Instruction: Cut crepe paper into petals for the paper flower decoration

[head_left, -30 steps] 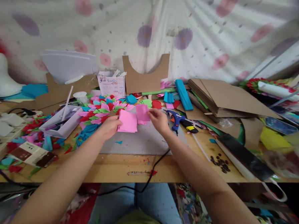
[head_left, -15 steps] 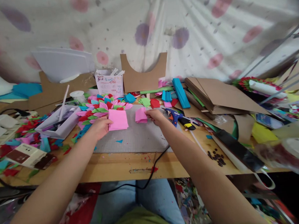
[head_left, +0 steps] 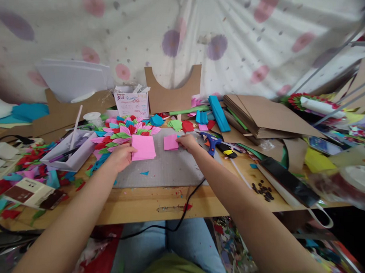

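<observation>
Head view showed the left hand [head_left: 123,157] gripping a large pink paper square [head_left: 143,146], the right hand [head_left: 187,142] pinching a smaller pink paper square [head_left: 170,142], over a grey rectangular mat [head_left: 160,172] on the littered wooden desk [head_left: 131,206]. White flower-spotted cloth [head_left: 134,33] hung behind.

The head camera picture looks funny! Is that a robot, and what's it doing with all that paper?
No robot here: those are a person's own two bare hands. The camera is worn on the person's head, so you look forward and down, as they do. The left hand holds a larger pink paper stack; the right hand touches the edge of a smaller pink stack. Underneath is a grey mat on a wooden table. Around it lie colourful paper petals, a blue glue gun and stacked cardboard.
</observation>
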A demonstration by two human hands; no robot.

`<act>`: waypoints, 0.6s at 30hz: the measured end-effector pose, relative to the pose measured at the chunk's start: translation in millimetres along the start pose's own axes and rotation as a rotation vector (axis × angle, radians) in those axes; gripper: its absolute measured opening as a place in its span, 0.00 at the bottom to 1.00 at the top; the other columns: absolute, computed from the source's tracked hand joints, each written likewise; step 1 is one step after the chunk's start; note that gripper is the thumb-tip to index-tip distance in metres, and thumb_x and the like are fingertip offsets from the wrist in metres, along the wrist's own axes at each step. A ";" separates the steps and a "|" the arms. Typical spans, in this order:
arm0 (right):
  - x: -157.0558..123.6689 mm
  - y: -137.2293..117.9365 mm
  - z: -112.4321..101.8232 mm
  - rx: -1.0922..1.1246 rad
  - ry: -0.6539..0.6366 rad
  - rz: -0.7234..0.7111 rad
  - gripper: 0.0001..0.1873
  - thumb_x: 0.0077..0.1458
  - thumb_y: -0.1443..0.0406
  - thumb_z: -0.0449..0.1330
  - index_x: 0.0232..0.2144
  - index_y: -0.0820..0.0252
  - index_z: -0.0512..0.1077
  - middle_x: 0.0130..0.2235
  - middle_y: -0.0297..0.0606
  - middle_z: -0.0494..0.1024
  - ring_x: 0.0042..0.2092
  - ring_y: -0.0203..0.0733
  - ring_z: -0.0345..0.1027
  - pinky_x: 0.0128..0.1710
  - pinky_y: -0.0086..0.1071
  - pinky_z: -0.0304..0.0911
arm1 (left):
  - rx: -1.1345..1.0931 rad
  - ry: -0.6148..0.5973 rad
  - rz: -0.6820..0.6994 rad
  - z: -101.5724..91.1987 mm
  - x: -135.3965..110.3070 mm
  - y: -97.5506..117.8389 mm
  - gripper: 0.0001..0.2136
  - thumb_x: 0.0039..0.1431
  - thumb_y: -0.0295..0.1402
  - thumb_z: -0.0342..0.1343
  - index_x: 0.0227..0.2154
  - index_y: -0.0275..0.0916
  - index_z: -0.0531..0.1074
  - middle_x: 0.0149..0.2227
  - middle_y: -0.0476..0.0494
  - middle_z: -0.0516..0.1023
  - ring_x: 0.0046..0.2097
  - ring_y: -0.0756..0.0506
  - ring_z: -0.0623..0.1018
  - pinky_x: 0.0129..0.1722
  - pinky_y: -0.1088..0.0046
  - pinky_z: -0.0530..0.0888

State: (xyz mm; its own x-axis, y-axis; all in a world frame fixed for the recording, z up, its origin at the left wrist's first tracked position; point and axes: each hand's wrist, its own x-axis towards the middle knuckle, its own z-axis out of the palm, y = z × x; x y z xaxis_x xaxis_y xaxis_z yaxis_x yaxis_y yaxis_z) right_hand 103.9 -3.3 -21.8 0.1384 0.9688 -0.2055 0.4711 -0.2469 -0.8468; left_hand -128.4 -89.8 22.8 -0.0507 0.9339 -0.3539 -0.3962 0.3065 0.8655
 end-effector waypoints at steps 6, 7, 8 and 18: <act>-2.6 -3.6 0.2 -0.282 0.068 -0.085 0.05 0.40 0.71 0.58 0.17 0.63 0.69 0.22 0.43 0.73 0.30 0.44 0.69 0.30 0.32 0.60 | 0.003 -0.013 -0.009 2.0 -1.0 0.2 0.16 0.38 0.10 0.47 0.28 0.29 0.74 0.25 0.44 0.79 0.26 0.48 0.78 0.28 0.77 0.75; -4.1 -5.0 0.5 -0.315 0.080 -0.101 0.03 0.40 0.72 0.58 0.18 0.63 0.70 0.25 0.46 0.75 0.33 0.47 0.70 0.33 0.34 0.61 | 0.009 -0.022 -0.012 1.8 -1.0 -0.2 0.16 0.38 0.10 0.47 0.28 0.29 0.74 0.25 0.43 0.79 0.27 0.48 0.78 0.28 0.76 0.75; -5.6 -6.3 0.7 -0.344 0.092 -0.115 0.02 0.41 0.71 0.58 0.20 0.64 0.71 0.28 0.49 0.76 0.36 0.49 0.71 0.35 0.35 0.61 | 0.015 -0.033 -0.014 1.4 -1.0 -0.8 0.16 0.38 0.11 0.48 0.29 0.28 0.74 0.26 0.42 0.79 0.28 0.47 0.78 0.28 0.76 0.75; -45.8 -21.6 16.2 -0.087 -0.162 -0.287 0.20 0.56 0.54 0.48 0.31 0.64 0.71 0.33 0.45 0.76 0.35 0.40 0.69 0.37 0.32 0.64 | -0.005 -0.142 0.060 4.6 -3.1 -10.5 0.22 0.38 0.13 0.52 0.40 0.29 0.72 0.35 0.39 0.79 0.38 0.43 0.79 0.38 0.68 0.75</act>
State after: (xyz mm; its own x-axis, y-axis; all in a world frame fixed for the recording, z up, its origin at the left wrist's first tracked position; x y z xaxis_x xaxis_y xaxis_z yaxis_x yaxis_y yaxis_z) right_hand 73.2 -42.0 -2.1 -0.1473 0.9880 -0.0461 0.5444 0.0421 -0.8378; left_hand -120.0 -95.0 16.4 0.0558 0.9674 -0.2472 -0.4010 0.2484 0.8818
